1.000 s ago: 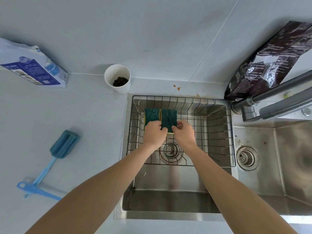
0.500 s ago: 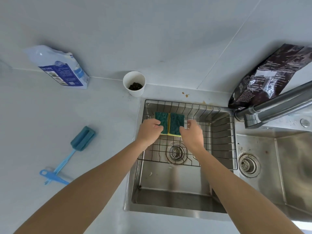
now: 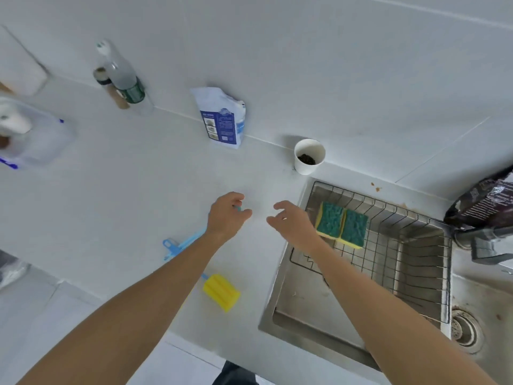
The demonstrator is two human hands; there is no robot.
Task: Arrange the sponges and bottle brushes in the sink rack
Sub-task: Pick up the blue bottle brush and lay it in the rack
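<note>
Sponges (image 3: 342, 225): racked, centre right. Left hand (image 3: 226, 215): closing over blue brush (image 3: 177, 245). Right hand (image 3: 291, 222): empty, released. Next: lift brush rackward.

Legible markings: none confirmed.
The white and blue packet (image 3: 222, 118), standing on the counter left of the white paper cup (image 3: 309, 156), carries a blue printed panel with small pictures, but its lines are too blurred to read. The dark foil bag (image 3: 483, 207), right of the cup beyond the sink rack (image 3: 388, 245), bears pale print, equally unreadable.
</note>
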